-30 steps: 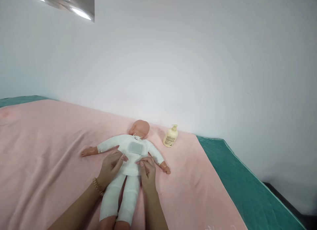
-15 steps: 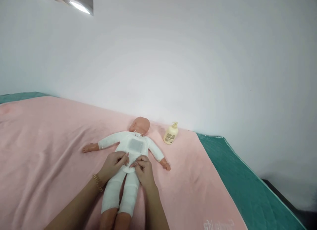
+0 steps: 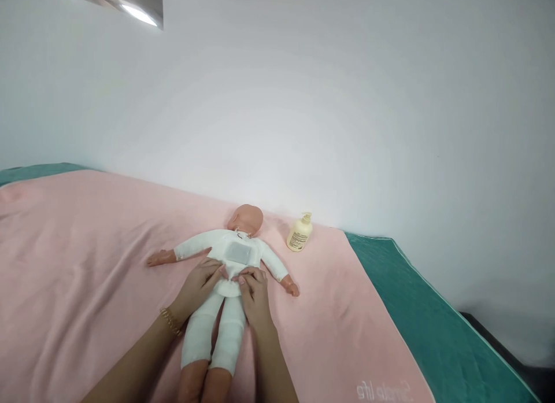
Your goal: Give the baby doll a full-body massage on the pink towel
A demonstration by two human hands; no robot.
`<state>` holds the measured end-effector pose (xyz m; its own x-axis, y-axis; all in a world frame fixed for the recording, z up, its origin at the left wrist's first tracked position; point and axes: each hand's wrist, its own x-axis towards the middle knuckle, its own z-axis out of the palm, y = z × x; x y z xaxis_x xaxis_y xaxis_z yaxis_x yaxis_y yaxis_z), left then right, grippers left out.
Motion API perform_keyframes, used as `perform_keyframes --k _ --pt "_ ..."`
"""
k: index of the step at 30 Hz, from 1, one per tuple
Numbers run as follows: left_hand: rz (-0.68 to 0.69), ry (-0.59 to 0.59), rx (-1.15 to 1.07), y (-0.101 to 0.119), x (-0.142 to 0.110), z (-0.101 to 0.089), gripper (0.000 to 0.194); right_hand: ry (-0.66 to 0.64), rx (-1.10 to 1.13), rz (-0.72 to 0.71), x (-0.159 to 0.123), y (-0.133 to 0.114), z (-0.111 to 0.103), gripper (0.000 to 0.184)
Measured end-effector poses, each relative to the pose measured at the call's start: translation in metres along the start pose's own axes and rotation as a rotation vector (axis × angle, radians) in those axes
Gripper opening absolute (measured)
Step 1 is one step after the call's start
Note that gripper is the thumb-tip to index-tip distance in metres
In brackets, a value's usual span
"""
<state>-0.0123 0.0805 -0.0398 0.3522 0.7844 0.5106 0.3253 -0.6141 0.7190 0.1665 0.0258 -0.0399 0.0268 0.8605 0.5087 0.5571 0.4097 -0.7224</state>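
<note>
A soft-bodied doll with white cloth covering and tan plastic head and limbs [image 3: 228, 289] lies stretched out on a pink fabric blanket [image 3: 347, 316], below the camera; the left hand [image 3: 203, 284], a gold-coloured bracelet [image 3: 170, 321] at its wrist, and the right hand [image 3: 255, 293] meet its lower torso, beneath a grey rectangular patch [image 3: 238, 252]; the step in hand looks like two-handed handling of the cloth there; each hand's fingers are bent together, though whether cloth is pinched between them I cannot tell; the next move calls for light, even fingertip control on both sides; a pale-yellow plastic pump bottle [image 3: 299, 235] stands near the doll's head.
</note>
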Motion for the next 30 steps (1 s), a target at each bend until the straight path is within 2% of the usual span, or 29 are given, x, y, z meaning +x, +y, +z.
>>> perform_keyframes --k 5,13,16,22,30 --pt "-0.073 -0.015 0.024 -0.0004 0.0024 0.0020 0.043 -0.015 0.008 0.020 0.0012 -0.0004 0.0017 0.031" --pt "0.105 0.079 0.053 -0.0031 -0.0032 -0.0011 0.033 0.026 -0.054 -0.042 -0.0051 0.0016 -0.0006 0.032" --pt "0.106 0.054 0.077 -0.0034 -0.0009 -0.0007 0.032 0.011 -0.067 -0.015 -0.0035 0.0010 0.0001 0.032" --pt "0.020 0.009 0.083 -0.0052 0.0035 0.0015 0.033 -0.011 -0.063 0.046 0.0007 -0.0017 0.0022 0.033" --pt "0.151 0.036 0.149 0.0009 0.0005 -0.0021 0.028 0.049 -0.006 0.003 -0.0043 0.0034 0.0016 0.034"
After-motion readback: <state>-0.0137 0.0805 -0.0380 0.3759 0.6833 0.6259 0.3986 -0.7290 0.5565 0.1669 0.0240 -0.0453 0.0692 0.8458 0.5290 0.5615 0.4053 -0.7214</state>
